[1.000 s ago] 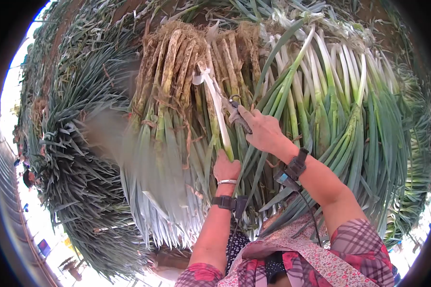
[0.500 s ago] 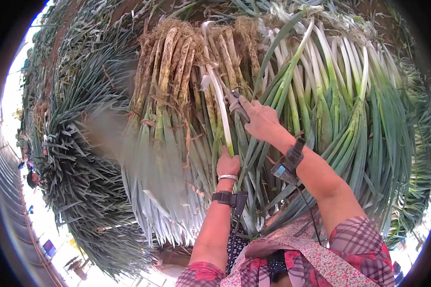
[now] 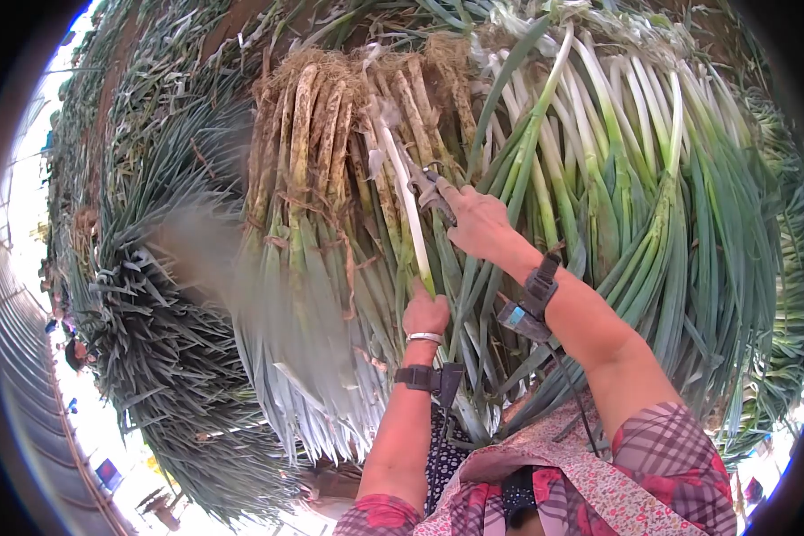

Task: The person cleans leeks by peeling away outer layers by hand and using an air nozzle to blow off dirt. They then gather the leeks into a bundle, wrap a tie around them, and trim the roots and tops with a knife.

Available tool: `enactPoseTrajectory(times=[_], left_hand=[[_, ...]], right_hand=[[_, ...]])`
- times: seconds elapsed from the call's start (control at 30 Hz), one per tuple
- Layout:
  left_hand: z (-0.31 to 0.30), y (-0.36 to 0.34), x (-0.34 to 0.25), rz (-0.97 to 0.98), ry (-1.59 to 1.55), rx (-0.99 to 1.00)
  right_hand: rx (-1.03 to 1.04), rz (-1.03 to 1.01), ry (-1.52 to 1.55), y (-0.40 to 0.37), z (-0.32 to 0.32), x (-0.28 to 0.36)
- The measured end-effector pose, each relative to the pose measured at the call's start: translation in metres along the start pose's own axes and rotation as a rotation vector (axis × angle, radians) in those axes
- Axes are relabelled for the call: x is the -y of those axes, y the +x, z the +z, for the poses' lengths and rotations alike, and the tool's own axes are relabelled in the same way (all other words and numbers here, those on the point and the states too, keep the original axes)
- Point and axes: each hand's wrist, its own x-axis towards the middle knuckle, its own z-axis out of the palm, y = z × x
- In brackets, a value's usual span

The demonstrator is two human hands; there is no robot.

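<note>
My left hand [image 3: 426, 314] is closed around the green part of a single green onion [image 3: 409, 214], below its peeled white shank. The root end of this onion points away from me, and a loose strip of pale skin [image 3: 375, 163] hangs beside the shank. My right hand [image 3: 481, 225] grips a grey metal blow gun [image 3: 431, 192], its nozzle slanting up and left close to the white shank. Beneath and left of the held onion lie unpeeled green onions [image 3: 308, 116] with brown skins and bushy roots. Peeled white onions [image 3: 612, 116] lie to the right.
A large heap of green leaves [image 3: 170, 330] spreads along the left. Peeled-off scraps [image 3: 590, 22] lie at the far edge behind the peeled onions. Dark straps with small boxes [image 3: 523, 322] sit on both wrists, and a cord hangs from the right one. A blurred smear covers part of the left.
The view has shifted slightly. My right hand and the blow gun have moved a little left, nearer the shank, and the loose skin strip has shifted. My left hand keeps its hold on the onion.
</note>
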Motion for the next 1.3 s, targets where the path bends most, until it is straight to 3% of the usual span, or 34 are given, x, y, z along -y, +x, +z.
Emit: enactPoseTrajectory(times=[0.17,0.23,0.27,0.3,0.33,0.4,0.47,0.5,0.53,0.6,0.63,0.67,0.73,0.8,0.87,0.9,1.0,1.07,1.1,1.17,1.23,1.27,1.3], left_hand=[[-0.016,-0.011,-0.011,-0.040,-0.009,0.021],[-0.021,-0.016,-0.010,0.190,-0.327,-0.252],[-0.033,-0.020,-0.023,0.199,-0.466,-0.307],[-0.055,-0.027,-0.049,0.358,-0.548,-0.396],[-0.072,-0.025,-0.069,0.430,-0.559,-0.450],[-0.102,-0.018,-0.121,0.380,-0.615,-0.355],[-0.101,0.020,-0.166,0.592,-0.445,-0.556],[-0.098,0.044,-0.193,0.594,-0.421,-0.525],[-0.094,0.059,-0.224,0.566,-0.534,-0.366],[-0.048,0.120,-0.264,0.599,-0.578,-0.361],[-0.031,0.133,-0.283,0.577,-0.646,-0.225],[-0.008,0.153,-0.294,0.639,-0.491,-0.325],[0.050,0.201,-0.288,0.578,-0.129,-0.285],[0.069,0.169,-0.285,0.455,0.016,-0.315],[0.055,0.155,-0.293,0.352,0.120,-0.134],[0.049,0.147,-0.296,0.378,0.195,-0.137],[0.016,0.136,-0.315,0.552,-0.082,0.017],[-0.021,0.104,-0.350,0.464,-0.505,0.439],[-0.036,0.067,-0.368,0.432,-0.739,0.539],[-0.041,0.025,-0.405,0.343,-0.827,0.691],[-0.002,-0.004,-0.429,0.346,-1.132,0.863],[0.052,0.009,-0.437,0.338,-1.285,0.996],[0.104,0.003,-0.450,0.396,-0.977,0.649]], right_hand=[[0.013,-0.010,0.182,-0.020,-0.011,-0.009],[-0.040,0.033,0.236,-0.038,-0.030,-0.018],[-0.083,0.061,0.290,-0.048,-0.040,-0.025],[-0.087,0.053,0.278,-0.062,-0.049,-0.034],[-0.099,0.070,0.274,-0.079,-0.059,-0.041],[-0.118,0.114,0.308,-0.110,-0.078,-0.051],[-0.129,0.155,0.295,-0.137,-0.093,-0.064],[-0.124,0.182,0.284,-0.149,-0.096,-0.072],[-0.143,0.190,0.280,-0.160,-0.096,-0.080],[-0.220,0.220,0.338,-0.176,-0.095,-0.097],[-0.241,0.224,0.330,-0.182,-0.098,-0.103],[-0.239,0.254,0.374,-0.188,-0.103,-0.107],[-0.248,0.282,0.414,-0.197,-0.109,-0.115],[-0.243,0.348,0.451,-0.204,-0.117,-0.124],[-0.224,0.396,0.466,-0.207,-0.128,-0.128],[-0.233,0.401,0.470,-0.208,-0.135,-0.130],[-0.278,0.390,0.483,-0.209,-0.152,-0.143],[-0.394,0.344,0.461,-0.208,-0.174,-0.156],[-0.401,0.383,0.489,-0.207,-0.193,-0.160],[-0.502,0.326,0.365,-0.207,-0.229,-0.175],[-0.513,0.371,0.287,-0.211,-0.272,-0.186],[-0.500,0.344,0.257,-0.211,-0.297,-0.188],[-0.474,0.312,0.234,-0.211,-0.318,-0.189]])
